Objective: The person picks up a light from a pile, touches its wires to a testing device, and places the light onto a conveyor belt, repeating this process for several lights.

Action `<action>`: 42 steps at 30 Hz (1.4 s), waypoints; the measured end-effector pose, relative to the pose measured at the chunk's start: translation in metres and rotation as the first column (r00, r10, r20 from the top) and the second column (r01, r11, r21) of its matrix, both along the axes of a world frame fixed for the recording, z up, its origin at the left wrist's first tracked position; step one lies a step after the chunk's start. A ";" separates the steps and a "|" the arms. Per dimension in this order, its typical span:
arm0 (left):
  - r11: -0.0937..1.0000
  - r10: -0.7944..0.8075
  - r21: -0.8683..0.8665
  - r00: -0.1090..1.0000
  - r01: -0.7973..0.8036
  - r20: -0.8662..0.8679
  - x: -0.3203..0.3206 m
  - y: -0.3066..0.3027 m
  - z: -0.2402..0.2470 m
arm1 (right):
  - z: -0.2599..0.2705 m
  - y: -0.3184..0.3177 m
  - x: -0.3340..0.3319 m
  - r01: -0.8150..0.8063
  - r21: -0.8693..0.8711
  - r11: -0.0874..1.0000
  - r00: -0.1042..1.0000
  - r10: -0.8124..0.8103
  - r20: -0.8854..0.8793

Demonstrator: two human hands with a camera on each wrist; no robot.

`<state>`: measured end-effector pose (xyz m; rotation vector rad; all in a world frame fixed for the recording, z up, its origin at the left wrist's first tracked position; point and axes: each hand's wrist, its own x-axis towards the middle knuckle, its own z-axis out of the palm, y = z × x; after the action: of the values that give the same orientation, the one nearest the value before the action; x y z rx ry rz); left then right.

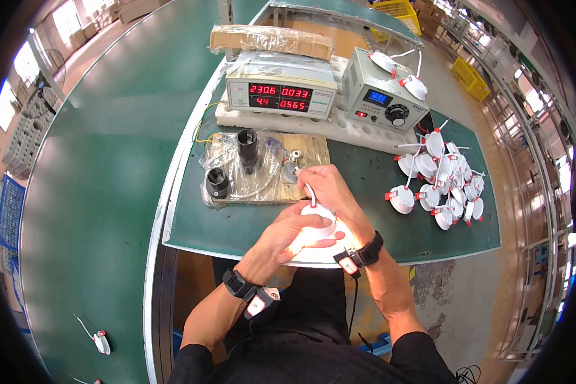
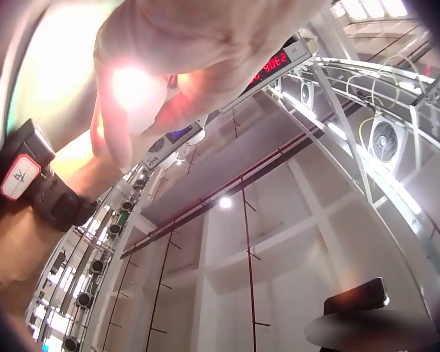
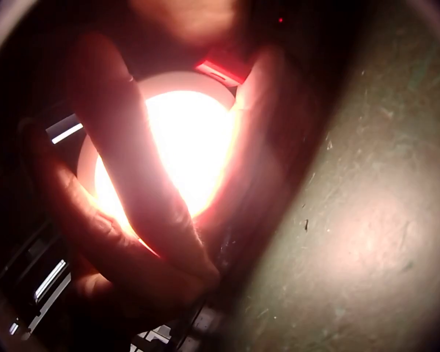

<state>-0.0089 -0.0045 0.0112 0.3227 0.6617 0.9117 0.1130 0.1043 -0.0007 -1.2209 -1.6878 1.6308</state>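
A round white LED downlight (image 1: pixel 320 216) is lit near the table's front edge, tilted toward my body. My left hand (image 1: pixel 287 235) grips it, thumb over its back and fingers round the rim. In the right wrist view, fingers cross the glowing face (image 3: pixel 187 154), and a red spring clip (image 3: pixel 221 71) stands at its rim. From the lamp's back a white cable (image 1: pixel 311 194) runs up to my right hand (image 1: pixel 331 191), which pinches its end at the metal terminal (image 1: pixel 292 168) on the wooden board (image 1: pixel 313 148). The fingertips partly hide the cable end.
Two black lamp sockets (image 1: pixel 247 150) stand on the plastic-wrapped board. Behind are a power meter (image 1: pixel 281 96) with red digits and a regulator box (image 1: pixel 385 93) with a knob. Several unlit downlights (image 1: pixel 401 199) lie heaped at the right. A long green bench (image 1: pixel 102 192) runs along the left.
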 end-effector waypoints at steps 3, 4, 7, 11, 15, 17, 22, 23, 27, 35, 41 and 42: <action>1.000 -0.006 0.007 1.000 0.006 0.009 -0.001 0.000 -0.001 | 0.000 0.000 -0.001 0.000 0.011 1.000 1.000 0.000 0.003; 1.000 -0.008 0.010 1.000 0.008 0.012 -0.001 0.000 -0.002 | 0.000 0.000 -0.001 0.000 0.018 1.000 1.000 -0.001 0.011; 1.000 -0.011 0.023 1.000 0.011 -0.004 -0.001 -0.001 -0.002 | -0.003 0.001 0.000 -0.001 0.019 1.000 1.000 0.001 0.013; 0.999 0.003 0.051 1.000 -0.003 -0.014 0.000 -0.002 0.001 | 0.006 -0.003 -0.001 0.010 0.021 1.000 1.000 -0.011 0.028; 0.999 0.020 0.039 0.999 -0.021 0.030 0.000 -0.002 -0.004 | 0.006 -0.003 -0.001 0.012 0.002 1.000 1.000 -0.012 0.024; 0.999 0.032 0.018 0.998 -0.033 0.047 0.001 -0.001 -0.007 | 0.003 -0.001 0.000 -0.003 0.025 1.000 1.000 0.003 0.021; 0.999 0.046 -0.017 0.996 -0.045 0.074 0.002 -0.002 -0.007 | 0.000 0.000 0.001 0.002 0.039 0.999 1.000 -0.003 0.021; 0.999 0.045 -0.016 0.996 -0.044 0.079 0.002 -0.003 -0.007 | -0.001 0.000 0.001 0.003 0.047 0.999 1.000 -0.004 0.021; 0.997 0.034 0.069 0.997 -0.039 0.076 -0.004 -0.005 -0.019 | -0.003 -0.003 -0.003 -0.009 0.061 0.998 1.000 0.009 -0.006; 0.643 0.754 0.543 0.321 -0.540 -0.573 -0.125 -0.141 0.018 | 0.036 -0.031 0.093 0.351 0.729 0.588 0.854 -0.520 0.008; 0.690 0.394 0.683 -0.668 -0.238 -0.631 -0.409 -0.428 -0.145 | 0.007 0.002 0.202 0.319 0.678 0.662 0.604 -0.693 0.393; 0.770 0.124 0.598 -0.867 -0.223 -0.482 -0.388 -0.439 -0.132 | 0.004 0.008 0.203 0.360 0.604 0.711 0.641 -0.659 0.393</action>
<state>-0.3964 -0.4431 -0.1204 1.0943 3.2734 0.8958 0.3161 0.1118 0.0033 -1.8368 -1.6653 0.4276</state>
